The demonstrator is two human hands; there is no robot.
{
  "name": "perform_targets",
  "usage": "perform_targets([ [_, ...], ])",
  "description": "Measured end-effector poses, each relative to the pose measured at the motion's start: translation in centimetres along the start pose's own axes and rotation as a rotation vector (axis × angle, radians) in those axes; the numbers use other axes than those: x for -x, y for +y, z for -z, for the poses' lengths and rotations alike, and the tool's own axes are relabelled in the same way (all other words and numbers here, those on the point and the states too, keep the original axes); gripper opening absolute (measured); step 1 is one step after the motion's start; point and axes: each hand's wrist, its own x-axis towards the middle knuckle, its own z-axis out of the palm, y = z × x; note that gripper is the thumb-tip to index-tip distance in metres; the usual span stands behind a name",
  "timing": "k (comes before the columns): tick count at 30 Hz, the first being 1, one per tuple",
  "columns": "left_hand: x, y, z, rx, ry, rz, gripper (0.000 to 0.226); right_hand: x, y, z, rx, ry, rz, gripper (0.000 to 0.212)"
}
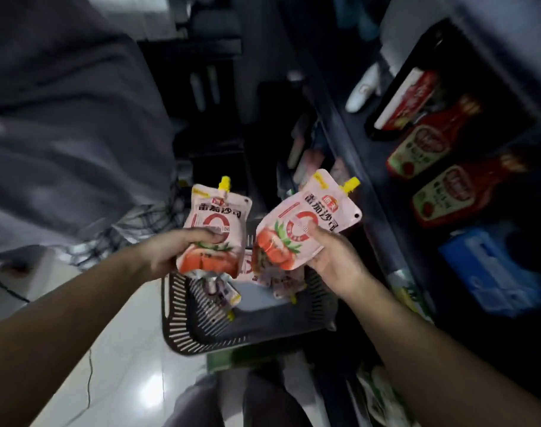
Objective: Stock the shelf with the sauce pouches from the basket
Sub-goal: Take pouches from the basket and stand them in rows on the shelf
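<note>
Now left hand (170, 252) and right hand (335, 260), arms outstretched, each clamp fingers (208, 236) round a sauce pouch (220, 211)

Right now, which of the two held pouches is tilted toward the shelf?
The right pouch, held by the right hand: its spout leans toward the bottles. The left pouch, in the left hand, stands nearly upright.

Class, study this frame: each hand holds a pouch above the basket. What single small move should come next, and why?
Probably swing the right hand rightward, carrying its pouch to the shelf near the ketchup bottles. Both pouches are already lifted above the basket, the left hand holds its own, and the shelf lies on the right hand's side.
</note>
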Motion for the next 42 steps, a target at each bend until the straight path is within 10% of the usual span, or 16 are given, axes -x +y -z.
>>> perform_targets([
  [6,5.1,5.1,-2.6,-0.104,-0.045,-0.197,0.086,6.5,-4.1,-3.0,-0.346,-0.078,0.166,0.042],
  [21,17.3,9.4,-13.2,-0.51,-0.576,-0.495,0.066,25.9,-5.2,-4.4,-0.46,0.143,0.472,0.027],
  [36,24.5,-2.7,-36.3,-0.677,-1.051,-0.433,0.076,52.4,0.9,8.0,-0.401,0.598,0.888,0.04],
  [42,30.6,-12.1,-46.7,-0.712,-1.252,-0.369,0.071,63.7,7.6,14.9,-0.436,0.706,1.009,0.081],
])
